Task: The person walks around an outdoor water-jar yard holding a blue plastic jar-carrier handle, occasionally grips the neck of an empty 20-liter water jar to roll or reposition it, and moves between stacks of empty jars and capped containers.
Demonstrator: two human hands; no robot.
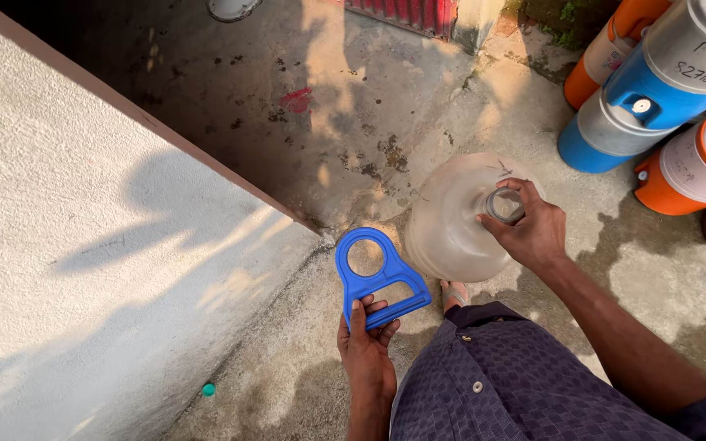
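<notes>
Head view, looking down at a patchy concrete yard floor with both hands busy.

Nearest is the left hand (367,336) pinching the grip bar of a blue plastic bottle-carry handle (377,276), ring end pointing away. Just past it the right hand (530,229) is wrapped around the neck of a big clear water jug (449,220) standing on the stained, damp-looking concrete floor (328,131). A rough white wall (67,229) runs along the left, a tiny green cap (208,389) lying by its base. Farther off, right corner, blue and orange insulated water coolers (655,98) are piled together.
</notes>
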